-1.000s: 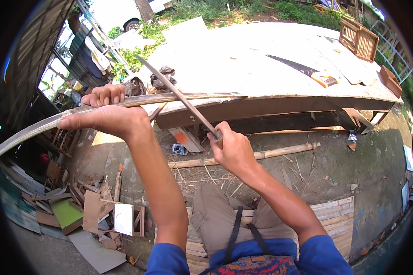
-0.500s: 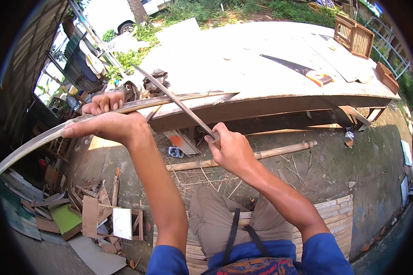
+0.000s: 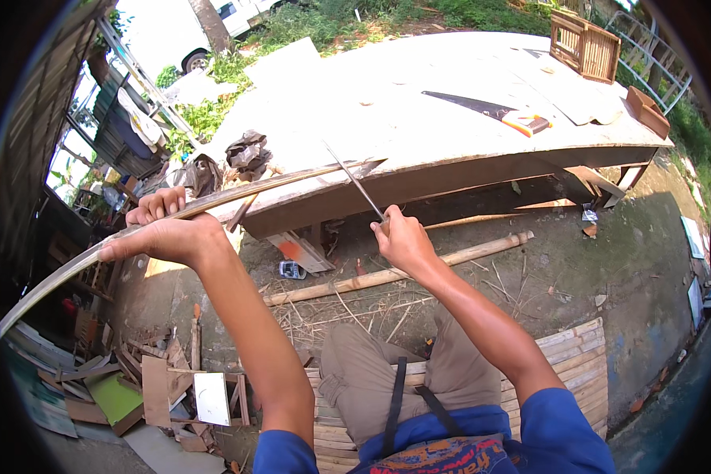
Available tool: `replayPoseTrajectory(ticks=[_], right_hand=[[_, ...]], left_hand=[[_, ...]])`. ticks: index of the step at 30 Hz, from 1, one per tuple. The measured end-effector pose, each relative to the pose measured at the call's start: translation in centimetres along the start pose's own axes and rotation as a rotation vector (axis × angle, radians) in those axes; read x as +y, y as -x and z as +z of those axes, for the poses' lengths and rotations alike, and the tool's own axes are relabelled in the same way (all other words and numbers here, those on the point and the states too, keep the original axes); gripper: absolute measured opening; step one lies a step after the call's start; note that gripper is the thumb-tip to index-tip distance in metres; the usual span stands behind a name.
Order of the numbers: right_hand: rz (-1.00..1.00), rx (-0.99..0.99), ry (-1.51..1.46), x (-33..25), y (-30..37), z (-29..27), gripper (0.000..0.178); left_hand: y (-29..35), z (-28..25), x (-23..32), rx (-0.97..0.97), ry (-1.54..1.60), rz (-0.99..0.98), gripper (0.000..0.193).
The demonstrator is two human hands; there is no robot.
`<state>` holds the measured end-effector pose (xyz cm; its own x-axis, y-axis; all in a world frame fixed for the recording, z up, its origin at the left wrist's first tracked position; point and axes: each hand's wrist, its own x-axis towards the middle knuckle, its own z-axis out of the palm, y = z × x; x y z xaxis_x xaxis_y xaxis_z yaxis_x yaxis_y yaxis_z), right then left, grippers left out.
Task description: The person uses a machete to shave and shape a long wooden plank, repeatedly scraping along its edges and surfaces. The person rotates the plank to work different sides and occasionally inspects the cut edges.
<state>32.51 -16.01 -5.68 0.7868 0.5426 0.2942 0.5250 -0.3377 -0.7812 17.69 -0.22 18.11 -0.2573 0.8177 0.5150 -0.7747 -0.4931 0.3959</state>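
Observation:
A long, split bamboo strip (image 3: 249, 189) slants from the lower left up to the near edge of the white-topped table (image 3: 419, 164). My left hand (image 3: 170, 229) is wrapped round it from below, the thumb along its side and the fingers curled over it. My right hand (image 3: 407, 241) grips the handle of a long, narrow-bladed knife (image 3: 363, 189); the fist hides most of that handle. The blade points up and away to the left, crossing the strip close to its far end. Whether blade and strip touch, I cannot tell.
On the table lie a handsaw (image 3: 494, 112), a slatted wooden crate (image 3: 584, 47) and crumpled dark plastic (image 3: 247, 152). A bamboo pole (image 3: 450, 261) lies on the ground below, near a can (image 3: 292, 270). Scrap boards (image 3: 118, 395) are heaped at lower left. I sit on a bamboo-slat seat (image 3: 573, 359).
My right hand and the knife have moved right along the strip toward its far end, with the blade now pointing farther away. The left hand keeps its hold; the whole view has shifted slightly.

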Motion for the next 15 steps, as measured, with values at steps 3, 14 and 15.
replayPoseTrajectory(ticks=[3, 14, 15], right_hand=[[0.109, -0.031, 0.125, 2.7, -1.7, -1.1, 0.029], [0.206, 0.002, 0.051, 1.8, -2.0, -0.4, 0.029], [0.168, -0.048, 0.069, 1.0, -0.9, -0.3, 0.029]], left_hand=[[-0.7, -0.1, -0.2, -0.043, 0.021, -0.002, 0.073], [-3.4, 3.8, 1.2, 0.037, -0.146, -0.079, 0.074], [-4.0, 3.9, 1.5, 0.006, -0.159, -0.078, 0.074]])
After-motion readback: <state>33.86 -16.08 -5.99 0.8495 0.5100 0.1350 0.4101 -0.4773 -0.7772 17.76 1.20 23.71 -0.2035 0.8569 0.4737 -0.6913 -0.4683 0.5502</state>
